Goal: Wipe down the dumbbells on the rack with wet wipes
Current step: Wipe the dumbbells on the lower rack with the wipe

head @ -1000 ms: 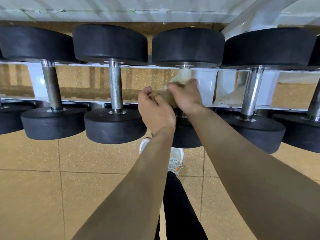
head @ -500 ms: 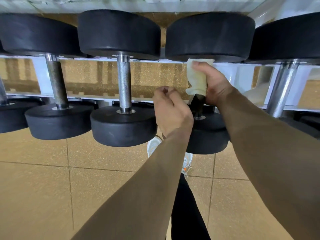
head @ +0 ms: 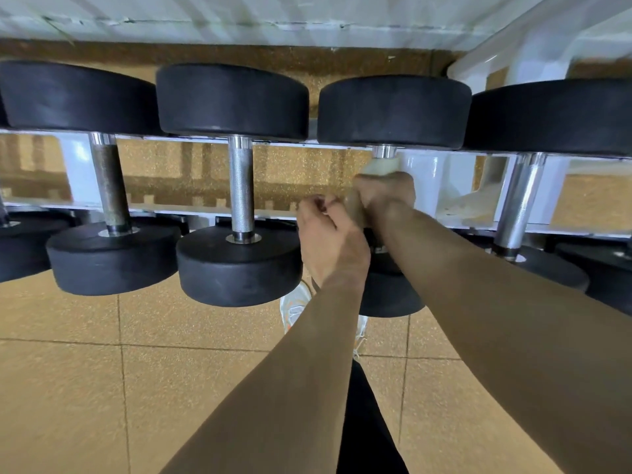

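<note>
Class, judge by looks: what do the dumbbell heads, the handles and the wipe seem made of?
Dumbbell heads: matte black, probably rubber; dull, no glare. Handles: bright metal, likely chromed steel; mirror shine, knurled middle. Wipe: pale, soft fabric-like sheet, crumpled under the right hand.

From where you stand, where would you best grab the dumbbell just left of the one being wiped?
Take the dumbbell by its bare steel handle, midway between the two black heads. Come down from above: the handle lies open across the white rack, with free room on either side for fingers, and its roughened surface looks made for gripping. The heads look too wide to grasp.
</note>
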`<state>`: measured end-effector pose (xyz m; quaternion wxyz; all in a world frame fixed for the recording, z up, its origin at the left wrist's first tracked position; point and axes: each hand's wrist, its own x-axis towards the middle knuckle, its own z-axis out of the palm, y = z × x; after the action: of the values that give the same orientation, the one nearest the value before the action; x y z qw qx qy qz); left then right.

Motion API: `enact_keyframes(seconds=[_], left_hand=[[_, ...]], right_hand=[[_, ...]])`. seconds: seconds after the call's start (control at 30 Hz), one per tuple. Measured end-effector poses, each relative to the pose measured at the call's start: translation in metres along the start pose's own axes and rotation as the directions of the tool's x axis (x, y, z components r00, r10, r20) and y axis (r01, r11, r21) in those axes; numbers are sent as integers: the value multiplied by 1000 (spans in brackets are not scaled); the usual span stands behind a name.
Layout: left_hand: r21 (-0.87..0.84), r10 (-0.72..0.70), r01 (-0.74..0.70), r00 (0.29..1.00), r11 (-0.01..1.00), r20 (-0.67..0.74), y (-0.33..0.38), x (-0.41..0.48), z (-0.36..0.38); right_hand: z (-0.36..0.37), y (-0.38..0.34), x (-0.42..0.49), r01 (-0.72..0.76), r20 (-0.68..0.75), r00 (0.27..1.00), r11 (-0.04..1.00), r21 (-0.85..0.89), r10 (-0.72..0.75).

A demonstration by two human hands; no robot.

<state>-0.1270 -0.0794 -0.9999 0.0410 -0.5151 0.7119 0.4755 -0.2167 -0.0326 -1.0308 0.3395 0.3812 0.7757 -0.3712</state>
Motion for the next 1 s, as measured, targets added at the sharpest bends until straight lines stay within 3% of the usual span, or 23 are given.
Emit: enact_keyframes(seconds=[0.1, 0.17, 0.23, 0.33, 0.4, 0.47, 0.57, 0.63, 0.67, 0.73, 0.8, 0.87, 1.0], left_hand=[[-4, 20, -20, 1000, 1000, 7, 1, -1, -1], [-1, 7, -7, 1000, 1000, 9, -1, -2, 0], [-10, 16, -16, 1000, 1000, 2, 0, -2, 0], [2, 19, -19, 1000, 1000, -2, 1, -1, 0], [4, 2, -2, 1000, 1000, 0, 2, -2, 0], [6, -3, 3, 1000, 1000, -8, 3, -3, -1], [14, 7, -7, 1000, 1000, -22, 5, -3, -3], [12, 18, -18, 999, 1000, -34, 6, -4, -3], [12, 27, -27, 999, 1000, -42, 6, -4, -3], [0, 43, -43, 998, 999, -45, 6, -4, -3], [-10, 38, -39, 999, 999, -33, 7, -5, -5], [-11, 29, -29, 999, 1000, -22, 7, -7, -4], [-16, 20, -20, 1000, 1000, -7, 7, -6, -4]], right_hand=[[-12, -15, 6, 74, 148, 980, 934, 349, -133], [-24, -8, 9, 53, 330, 914, 877, 478, -235], [-33, 1, 15, -63, 535, 808, 866, 496, -248], [-38, 18, 21, -180, 713, 680, 904, 388, -170], [-39, 32, 19, -175, 726, 679, 936, 306, -110], [-34, 45, 16, -79, 641, 760, 963, 258, -109], [-18, 40, 5, 143, 313, 939, 990, 16, -141], [-8, 28, 3, 109, 133, 987, 986, -123, -92], [-5, 20, 2, 99, 66, 994, 989, -106, -92], [-3, 5, 3, 108, 1, 994, 989, 103, -108], [-11, -6, 1, 136, 57, 985, 929, 344, -166], [-23, -5, 1, 61, 256, 944, 869, 492, -210], [-31, 15, 18, -137, 590, 792, 897, 421, -156]])
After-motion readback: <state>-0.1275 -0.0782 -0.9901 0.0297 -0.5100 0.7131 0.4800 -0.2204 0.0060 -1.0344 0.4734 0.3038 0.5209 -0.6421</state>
